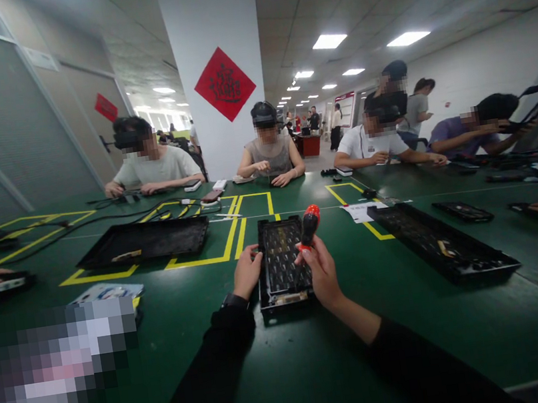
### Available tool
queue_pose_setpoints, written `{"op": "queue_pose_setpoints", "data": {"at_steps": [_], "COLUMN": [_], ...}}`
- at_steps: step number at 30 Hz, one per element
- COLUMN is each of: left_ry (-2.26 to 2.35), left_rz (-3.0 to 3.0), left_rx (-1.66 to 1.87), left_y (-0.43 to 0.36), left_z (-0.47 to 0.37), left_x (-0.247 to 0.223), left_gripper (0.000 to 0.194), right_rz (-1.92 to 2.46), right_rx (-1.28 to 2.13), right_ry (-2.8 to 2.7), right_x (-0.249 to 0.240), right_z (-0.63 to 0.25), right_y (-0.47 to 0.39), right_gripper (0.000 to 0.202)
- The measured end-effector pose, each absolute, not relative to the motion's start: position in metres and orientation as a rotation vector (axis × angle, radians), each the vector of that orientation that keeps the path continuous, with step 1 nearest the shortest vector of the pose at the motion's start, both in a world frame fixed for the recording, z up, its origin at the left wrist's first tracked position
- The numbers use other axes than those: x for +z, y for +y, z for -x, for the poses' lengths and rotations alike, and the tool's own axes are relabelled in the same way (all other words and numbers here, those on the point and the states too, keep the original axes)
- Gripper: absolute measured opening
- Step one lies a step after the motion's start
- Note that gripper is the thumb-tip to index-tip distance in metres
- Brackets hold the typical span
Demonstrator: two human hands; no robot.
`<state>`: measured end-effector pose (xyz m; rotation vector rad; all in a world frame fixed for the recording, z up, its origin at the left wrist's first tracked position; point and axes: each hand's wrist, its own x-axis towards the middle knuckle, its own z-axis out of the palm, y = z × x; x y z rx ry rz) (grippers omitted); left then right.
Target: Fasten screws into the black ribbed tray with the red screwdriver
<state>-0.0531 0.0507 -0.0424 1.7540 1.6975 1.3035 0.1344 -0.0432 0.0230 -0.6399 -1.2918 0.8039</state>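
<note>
A black rectangular tray (pixel 287 302) lies on the green table in front of me, with a dark gridded panel (pixel 277 254) inside it. My left hand (pixel 248 270) rests against the tray's left edge, fingers bent over the rim. My right hand (pixel 320 271) is closed around a screwdriver (pixel 311 222) with a red and black handle, over the tray's right side. The handle's red end points up; the tip is hard to make out against the dark panel. A light-coloured strip (pixel 291 298) lies at the tray's near end.
Another black tray (pixel 153 240) stands at the left, and a long one (pixel 447 242) at the right. Near it lies a small black case (pixel 462 211). A white paper (pixel 364 211), cables and yellow tape mark the green table (pixel 213 371). People sit across and at both sides.
</note>
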Motion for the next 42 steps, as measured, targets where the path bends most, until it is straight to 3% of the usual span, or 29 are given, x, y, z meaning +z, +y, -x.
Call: {"op": "queue_pose_setpoints", "data": {"at_steps": [12,17,20,24,42], "left_ry": [1.565,0.943,0.774,0.753,0.816], "left_rz": [-1.885,-2.177,-2.207,-2.216,-2.283], "left_rx": [1.421,0.879,0.682,0.603,0.589], "left_y": [0.037,0.010,0.002,0.001,0.004], "left_z": [0.049,0.041,0.035,0.029,0.025], "left_x": [-0.025,0.007,0.015,0.013,0.004], "left_gripper": [0.030,0.023,0.026,0.028,0.027], "right_rz": [0.649,0.750,0.747,0.667,0.661], "right_rx": [0.755,0.659,0.656,0.737,0.722], "right_ry": [-1.275,-1.321,-1.283,-1.208,-1.176], "right_x": [0.021,0.020,0.019,0.016,0.013], "right_z": [-0.132,-0.136,-0.136,-0.133,-0.131], "right_y": [-0.044,-0.043,-0.039,-0.036,-0.035], "right_gripper": [0.022,0.019,0.028,0.044,0.036]}}
